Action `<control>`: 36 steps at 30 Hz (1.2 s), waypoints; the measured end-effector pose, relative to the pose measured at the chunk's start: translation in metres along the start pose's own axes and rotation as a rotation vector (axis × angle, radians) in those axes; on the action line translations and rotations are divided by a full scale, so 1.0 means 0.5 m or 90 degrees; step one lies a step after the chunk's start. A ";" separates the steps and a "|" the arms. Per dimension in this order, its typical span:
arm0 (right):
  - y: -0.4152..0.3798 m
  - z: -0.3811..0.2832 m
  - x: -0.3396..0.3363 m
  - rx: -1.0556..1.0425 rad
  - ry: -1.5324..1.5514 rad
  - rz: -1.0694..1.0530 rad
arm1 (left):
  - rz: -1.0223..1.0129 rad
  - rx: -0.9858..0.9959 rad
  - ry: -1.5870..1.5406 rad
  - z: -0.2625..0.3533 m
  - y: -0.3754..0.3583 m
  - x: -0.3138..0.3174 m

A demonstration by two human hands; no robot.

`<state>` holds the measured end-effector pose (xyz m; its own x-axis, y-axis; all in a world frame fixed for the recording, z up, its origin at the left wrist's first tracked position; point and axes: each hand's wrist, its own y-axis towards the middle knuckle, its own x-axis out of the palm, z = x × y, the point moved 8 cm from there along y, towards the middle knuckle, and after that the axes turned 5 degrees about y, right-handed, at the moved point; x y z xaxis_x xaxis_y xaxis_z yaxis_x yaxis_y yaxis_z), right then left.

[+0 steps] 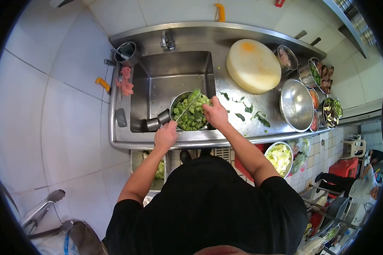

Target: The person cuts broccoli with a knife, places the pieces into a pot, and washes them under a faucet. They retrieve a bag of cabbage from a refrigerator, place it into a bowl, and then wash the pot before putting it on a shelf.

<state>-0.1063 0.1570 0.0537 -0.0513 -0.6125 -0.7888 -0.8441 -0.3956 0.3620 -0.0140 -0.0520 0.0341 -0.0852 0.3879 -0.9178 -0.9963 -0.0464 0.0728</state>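
My left hand (165, 138) is closed around the handle of a knife (185, 111), whose thin blade slants up and right over a round metal bowl (172, 107). Chopped green vegetable pieces (192, 120) fill the bowl, at the front right corner of the sink (174, 70). In my right hand (215, 112) is a light green leafy vegetable (200, 101), gripped at the bowl's right side with the blade lying across its left part. Small metal cups (162, 117) lie left of the bowl, near my left hand.
On the counter are a thick round cutting board (254, 66), loose leaves (261, 120), a large metal bowl (296, 105) and several containers of food. A pink cloth (126, 80) lies left of the sink. Below the counter's front edge stands a bowl of pale leaves (279, 158).
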 end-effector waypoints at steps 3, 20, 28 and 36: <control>-0.014 0.008 0.034 -0.032 -0.034 -0.037 | -0.031 -0.011 0.009 -0.009 -0.009 0.014; -0.022 0.010 0.073 -0.140 -0.102 -0.050 | -0.058 -0.106 -0.097 0.010 0.023 -0.007; -0.020 -0.018 0.047 -0.181 -0.094 -0.023 | -0.060 -0.072 -0.062 0.027 0.033 0.020; -0.041 0.019 0.068 -0.120 -0.067 -0.019 | -0.021 -0.099 -0.152 0.027 0.035 -0.022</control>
<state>-0.0958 0.1506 0.0147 -0.0920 -0.5274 -0.8446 -0.7314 -0.5398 0.4168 -0.0306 -0.0447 0.0507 -0.0726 0.5967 -0.7992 -0.9859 -0.1643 -0.0331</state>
